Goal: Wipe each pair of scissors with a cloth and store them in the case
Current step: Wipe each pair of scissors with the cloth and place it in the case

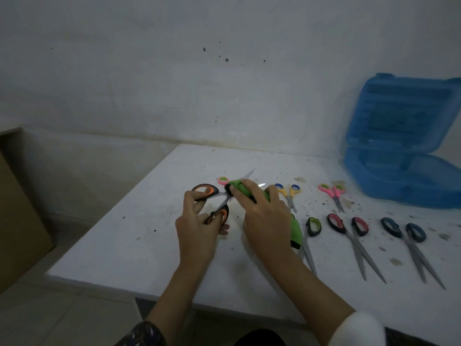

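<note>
**Inspection note: orange-handled scissors being wiped, case standing open**

Head view. A white, speckled table stands against a pale wall.

- The left hand is at the table's 11 o'clock. It grips the orange-handled scissors, with curled fingers on the upper loop and what looks like the thumb through the lower loop.
- The scissors are held just above the surface with the blades spread, tips pointing toward 1 o'clock.
- The right hand is just beside the left hand at its 3 o'clock. Its fingers are closed around a green cloth bunched over the blades near the pivot.
- One blade tip shows beyond the cloth. A loose end of the cloth hangs below the wrist.
- A small pink handle ring lies behind the cloth. The rest of that item is hidden, so it cannot be identified with confidence.

Lying on the table, from the hands toward 3 o'clock:

- Far row: yellow-handled scissors and pink-handled scissors.
- Near row: green-handled scissors, partly under the right forearm, then red-handled scissors and dark-blue-handled scissors. The blades of all three point toward 5 o'clock.

The blue case sits at the table's 2 o'clock with its lid raised against the wall, well apart from both hands.
</note>
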